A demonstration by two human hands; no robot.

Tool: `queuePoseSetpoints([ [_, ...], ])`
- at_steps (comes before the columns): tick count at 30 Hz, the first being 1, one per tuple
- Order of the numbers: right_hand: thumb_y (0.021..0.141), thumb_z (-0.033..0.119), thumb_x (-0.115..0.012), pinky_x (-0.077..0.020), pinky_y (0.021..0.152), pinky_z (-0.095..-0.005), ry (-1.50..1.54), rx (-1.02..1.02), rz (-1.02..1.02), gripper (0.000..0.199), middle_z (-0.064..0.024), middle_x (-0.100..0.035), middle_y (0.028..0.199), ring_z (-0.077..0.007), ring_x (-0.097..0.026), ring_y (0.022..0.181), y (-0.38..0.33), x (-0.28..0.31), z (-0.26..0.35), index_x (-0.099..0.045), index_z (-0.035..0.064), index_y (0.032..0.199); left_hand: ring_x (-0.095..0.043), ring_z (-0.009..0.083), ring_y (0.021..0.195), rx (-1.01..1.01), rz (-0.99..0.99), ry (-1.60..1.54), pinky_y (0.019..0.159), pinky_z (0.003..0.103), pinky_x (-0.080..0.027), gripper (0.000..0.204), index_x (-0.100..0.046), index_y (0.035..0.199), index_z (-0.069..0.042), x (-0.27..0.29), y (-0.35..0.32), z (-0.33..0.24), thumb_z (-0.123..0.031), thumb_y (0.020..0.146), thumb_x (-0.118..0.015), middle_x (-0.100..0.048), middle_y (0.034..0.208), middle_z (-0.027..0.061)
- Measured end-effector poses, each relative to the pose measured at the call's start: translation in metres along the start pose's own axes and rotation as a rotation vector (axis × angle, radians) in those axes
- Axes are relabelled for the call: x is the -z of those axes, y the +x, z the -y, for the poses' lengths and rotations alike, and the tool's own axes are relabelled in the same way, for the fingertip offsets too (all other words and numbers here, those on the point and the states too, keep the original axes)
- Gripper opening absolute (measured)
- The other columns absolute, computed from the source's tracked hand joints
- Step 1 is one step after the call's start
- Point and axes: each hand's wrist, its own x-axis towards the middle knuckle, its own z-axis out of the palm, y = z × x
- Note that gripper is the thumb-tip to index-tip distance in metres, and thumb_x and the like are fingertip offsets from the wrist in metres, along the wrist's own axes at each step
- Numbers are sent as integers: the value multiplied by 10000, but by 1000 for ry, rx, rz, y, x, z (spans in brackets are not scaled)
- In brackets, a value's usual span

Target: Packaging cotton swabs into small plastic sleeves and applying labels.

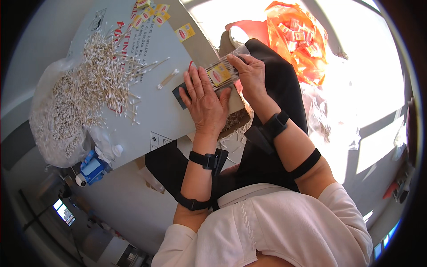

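Note:
A clear plastic packet of cotton swabs [231,71] with a yellow label lies slantwise at the right edge of the grey-white board table. My right hand [252,78] pinches its far right end between thumb and fingers. My left hand [206,106] rests flat, fingers stretched, over the packet's left end and a dark flat strip [179,95], with the thumb along the near edge. What lies beneath the left palm is hidden. A few loose cotton swabs [168,79] lie just left of my left fingertips.
A big heap of cotton swabs [95,73] spills from a clear bag [42,95] at left. Yellow cards [184,32] lie at the far edge. An open cardboard box [240,119] sits below my hands. An orange bag [316,53] of packets stands right; a blue pack [92,169] lies near left.

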Motion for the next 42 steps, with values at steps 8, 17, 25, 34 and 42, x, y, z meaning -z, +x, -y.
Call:
queuePoseSetpoints([
  [8,866,116,-748,-464,649,-203,-80,-20,25,138,-6,-698,809,-51,-598,701,0,1,-4,-724,-13,909,-89,420,1482,59,-8,-33,1160,590,-77,924,-180,1504,77,-2,-9,-2,-585,936,-485,-139,1576,282],
  [17,894,123,-726,-480,673,-216,-54,25,92,139,-12,-679,801,-60,-593,710,0,14,-7,-694,-9,921,-138,419,1470,72,-111,-128,1156,587,-106,845,-194,1509,47,0,-7,6,-477,942,-536,-181,1575,249],
  [25,857,167,-734,-492,787,-310,-893,1002,-75,370,-108,-593,1140,-219,-585,963,-24,3,31,-597,9,1162,-489,329,1100,120,-446,-288,931,454,-400,382,-628,1098,-97,27,20,103,-29,736,-734,-584,1115,84],
  [34,813,19,-685,-518,729,-391,-979,761,644,164,-113,-605,929,-321,-632,834,-64,-46,-11,-625,18,966,-513,283,975,146,-430,-261,837,412,-417,176,-640,859,-139,17,-1,111,-79,728,-741,-574,957,32],
  [42,775,49,-707,-472,879,-411,-1141,931,671,334,-110,-579,1139,-322,-556,1046,-72,-68,-38,-643,68,1102,-495,323,1043,202,-657,-413,916,446,-395,256,-620,1019,-76,32,-38,134,-75,779,-707,-584,1087,86],
])
